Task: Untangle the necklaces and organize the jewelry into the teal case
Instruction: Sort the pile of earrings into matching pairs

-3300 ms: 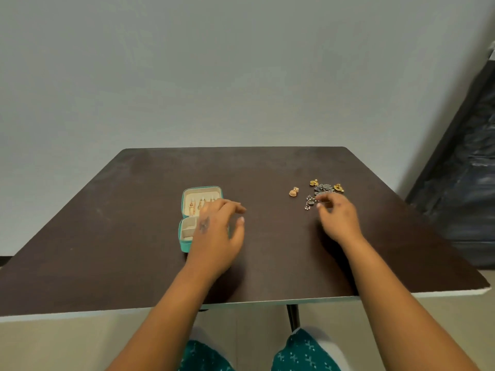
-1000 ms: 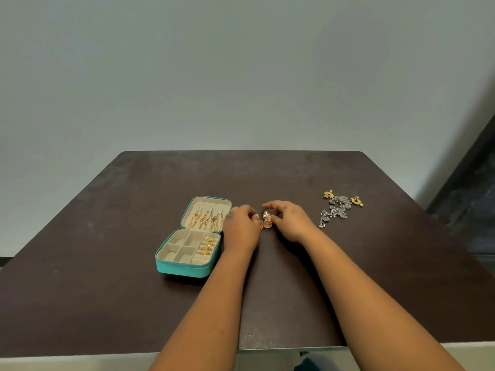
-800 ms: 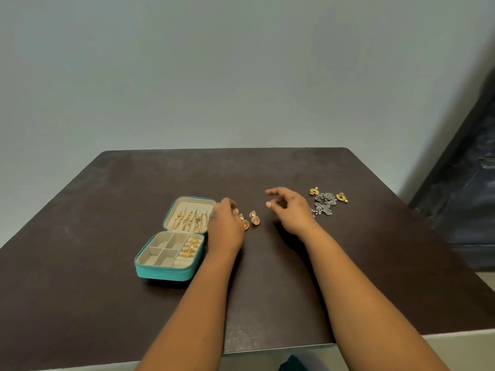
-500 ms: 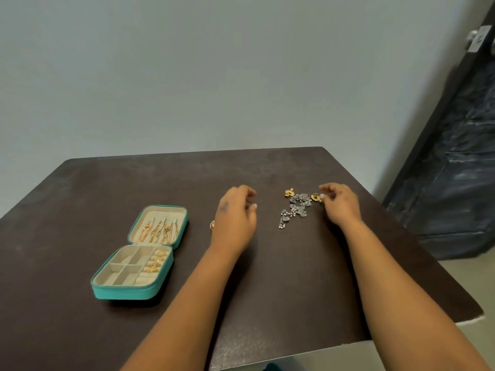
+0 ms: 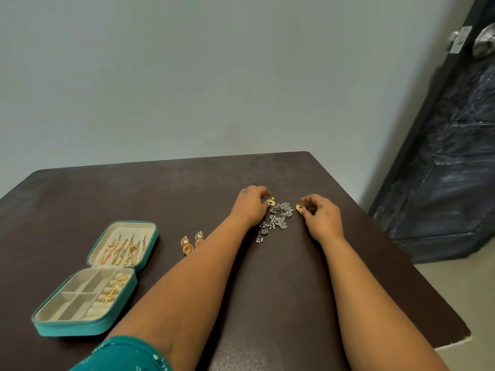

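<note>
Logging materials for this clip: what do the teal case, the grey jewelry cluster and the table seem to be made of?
Teal case: looks like faux leather or fabric outside, matte teal, with a cream, velvety-looking lining; cannot tell exactly. Grey jewelry cluster: apparently dull, oxidised silver-tone metal, with small pale beads on one trailing end. Table: dark brown board, probably laminate, with a faint mottled sheen and a pale chipped edge at the near right corner.

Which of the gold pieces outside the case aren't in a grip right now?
The pair of gold drop earrings lying loose between the teal case and the left forearm. The two small gold studs are pinched by the left hand and the right hand.
</note>
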